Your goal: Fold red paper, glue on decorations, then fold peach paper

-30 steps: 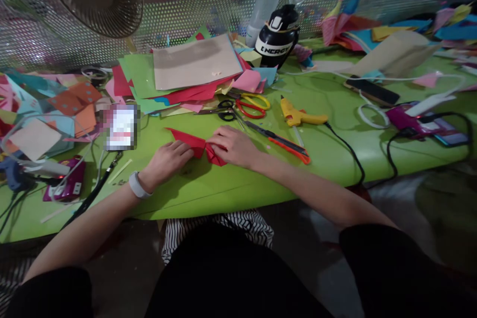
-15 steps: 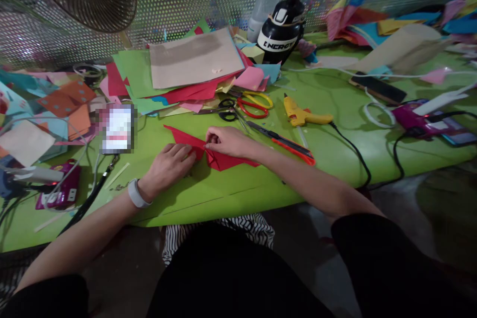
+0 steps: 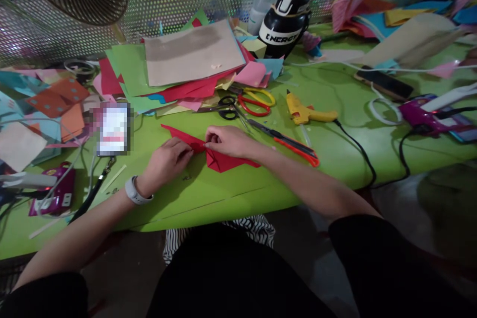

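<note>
A folded red paper (image 3: pixel 226 160) lies on the green table near its front edge, with a pointed end reaching up and left. My right hand (image 3: pixel 224 140) pinches the paper at its middle fold, fingertips closed on it. To its left, my left hand (image 3: pixel 172 157) has curled fingers gripping the paper's left part. A grey band circles my left wrist. Just behind and right of the paper lie an orange-and-black cutter (image 3: pixel 292 145) and scissors with red and yellow handles (image 3: pixel 257 101).
Stacked coloured sheets (image 3: pixel 194 54) stand behind my hands. A black bottle (image 3: pixel 283 25) is at the back. On the right are a yellow glue gun (image 3: pixel 307 112), its cable and a purple power strip (image 3: pixel 421 113). A phone (image 3: pixel 113 129) and paper scraps (image 3: pixel 69 97) lie left.
My left hand has lifted from lying flat over the red paper to a curled grip at its left part. My right hand holds the same spot. The view has shifted slightly.
</note>
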A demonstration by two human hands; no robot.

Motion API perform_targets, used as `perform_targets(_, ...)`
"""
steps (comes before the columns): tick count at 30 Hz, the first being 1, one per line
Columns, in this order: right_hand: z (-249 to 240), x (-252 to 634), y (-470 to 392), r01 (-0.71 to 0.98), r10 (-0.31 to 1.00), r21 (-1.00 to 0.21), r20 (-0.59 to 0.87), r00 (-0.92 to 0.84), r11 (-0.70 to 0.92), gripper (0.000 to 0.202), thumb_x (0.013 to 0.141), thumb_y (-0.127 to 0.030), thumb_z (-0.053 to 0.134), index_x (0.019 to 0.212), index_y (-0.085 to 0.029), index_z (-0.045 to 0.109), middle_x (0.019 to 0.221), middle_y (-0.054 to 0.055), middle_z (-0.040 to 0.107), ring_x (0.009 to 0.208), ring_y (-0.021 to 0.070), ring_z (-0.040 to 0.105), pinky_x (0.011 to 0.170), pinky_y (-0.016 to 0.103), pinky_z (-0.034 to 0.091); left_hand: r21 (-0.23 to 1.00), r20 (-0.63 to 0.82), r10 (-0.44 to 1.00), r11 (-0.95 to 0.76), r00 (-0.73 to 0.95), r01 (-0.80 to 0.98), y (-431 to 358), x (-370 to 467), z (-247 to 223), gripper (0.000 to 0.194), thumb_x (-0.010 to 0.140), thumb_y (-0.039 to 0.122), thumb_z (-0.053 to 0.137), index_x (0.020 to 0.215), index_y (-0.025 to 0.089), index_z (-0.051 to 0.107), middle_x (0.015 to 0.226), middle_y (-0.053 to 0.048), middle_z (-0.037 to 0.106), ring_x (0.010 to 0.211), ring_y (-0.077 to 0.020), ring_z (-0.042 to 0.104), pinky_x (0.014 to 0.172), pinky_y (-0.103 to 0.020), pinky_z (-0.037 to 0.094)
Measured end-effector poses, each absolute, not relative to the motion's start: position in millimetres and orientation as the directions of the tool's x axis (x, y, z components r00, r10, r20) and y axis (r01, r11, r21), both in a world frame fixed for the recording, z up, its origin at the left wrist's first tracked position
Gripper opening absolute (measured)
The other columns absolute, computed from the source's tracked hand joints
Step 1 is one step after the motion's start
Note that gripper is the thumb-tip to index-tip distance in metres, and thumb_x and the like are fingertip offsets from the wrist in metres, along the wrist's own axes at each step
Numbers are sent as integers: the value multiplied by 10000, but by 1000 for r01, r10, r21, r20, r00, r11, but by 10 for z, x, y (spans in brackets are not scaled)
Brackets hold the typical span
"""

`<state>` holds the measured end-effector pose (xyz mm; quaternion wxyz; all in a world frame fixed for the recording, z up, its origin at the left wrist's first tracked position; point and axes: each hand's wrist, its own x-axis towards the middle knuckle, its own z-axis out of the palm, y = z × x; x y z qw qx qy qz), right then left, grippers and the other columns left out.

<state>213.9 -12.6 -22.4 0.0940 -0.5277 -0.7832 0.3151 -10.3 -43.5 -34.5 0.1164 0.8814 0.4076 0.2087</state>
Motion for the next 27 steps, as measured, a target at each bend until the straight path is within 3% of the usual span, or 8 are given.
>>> perform_targets(5, -228, 2138, -122, 770, 884, -589, -190, -427, 246, 116, 876, -285, 643, 960, -207, 661, 820, 10, 704, 700, 146, 586, 596, 292, 356, 453, 205, 849, -523, 487, 722, -405, -80, -368, 139, 922, 228, 540, 883, 164, 658, 849, -69, 677, 740, -184, 620, 641, -307, 488)
perform_targets(7, -235, 2139, -121, 770, 884, -589, -189, -427, 245, 114, 875, -288, 641, 957, -211, 658, 812, 7, 702, 692, 145, 583, 595, 292, 356, 494, 181, 872, -481, 455, 724, -404, -71, -360, 115, 904, 227, 561, 951, 171, 651, 862, -56, 691, 740, -176, 630, 630, -294, 485)
perform_targets(12, -266, 2146, -116, 773, 886, -586, -189, -424, 245, 108, 870, -287, 639, 951, -220, 658, 801, 12, 701, 677, 153, 582, 591, 304, 356, 580, 152, 891, -430, 427, 692, -412, -44, -342, 269, 883, 204, 577, 1148, 163, 595, 767, -19, 682, 655, -155, 621, 553, -267, 453)
perform_targets(27, -317, 2200, -115, 712, 899, -666, -142, -414, 223, 83, 862, -247, 624, 915, -201, 670, 834, 26, 720, 737, 157, 623, 625, 283, 403, 584, 117, 917, -375, 383, 720, -408, -25, -345, 164, 869, 174, 563, 1030, 167, 591, 762, -18, 673, 626, -146, 604, 538, -263, 434)
